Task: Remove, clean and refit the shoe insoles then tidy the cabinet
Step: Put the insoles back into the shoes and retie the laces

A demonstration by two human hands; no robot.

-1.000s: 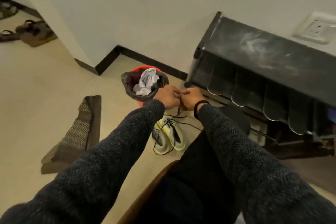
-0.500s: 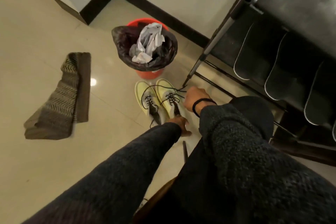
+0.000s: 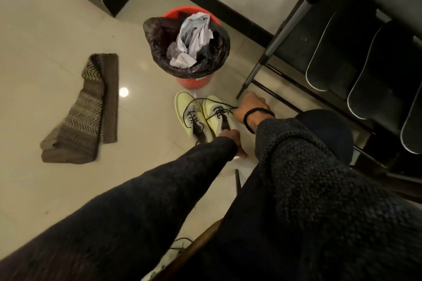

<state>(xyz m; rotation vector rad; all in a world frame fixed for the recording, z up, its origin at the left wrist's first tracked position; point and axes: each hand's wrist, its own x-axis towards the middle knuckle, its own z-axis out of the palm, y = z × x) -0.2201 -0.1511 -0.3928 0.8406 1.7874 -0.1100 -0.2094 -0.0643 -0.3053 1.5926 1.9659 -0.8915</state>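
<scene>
Right grip (image 3: 250, 107) pinches a black lace (image 3: 225, 110) of the right-hand yellow sneaker (image 3: 218, 116); left grip (image 3: 233, 142), mostly sleeve-hidden, state indeterminate, at its heel. Shoe rack (image 3: 285, 32) with black insoles (image 3: 328, 52) right; red bin (image 3: 194, 81) beyond sneakers; folded mat (image 3: 89, 112) left.

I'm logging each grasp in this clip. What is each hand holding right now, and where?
Right hand pinches the black lace of the right-side shoe. Left hand grips that shoe's heel end.
</scene>
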